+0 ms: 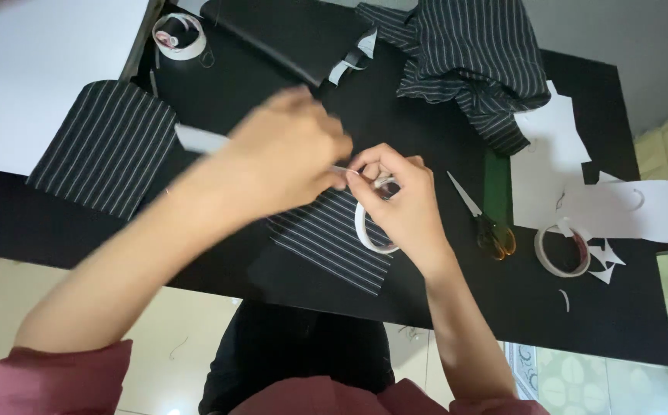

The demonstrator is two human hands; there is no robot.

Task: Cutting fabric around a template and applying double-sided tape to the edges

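Right hand (399, 201) gripping tape roll (371, 232), left hand (288, 150) pinching its end — scissors (486, 221) nearby

A black table (626, 323) fills the view, a white surface (34, 69) at its far-left corner, pale patterned floor tiles (595, 384) below its near edge, soft indoor light.

We see a black table (626, 323). Under our fingers lies a small striped cloth (326, 238). Just right of our fingers lie scissors (484, 219), then a tape ring (562, 250) and white paper (580, 184).
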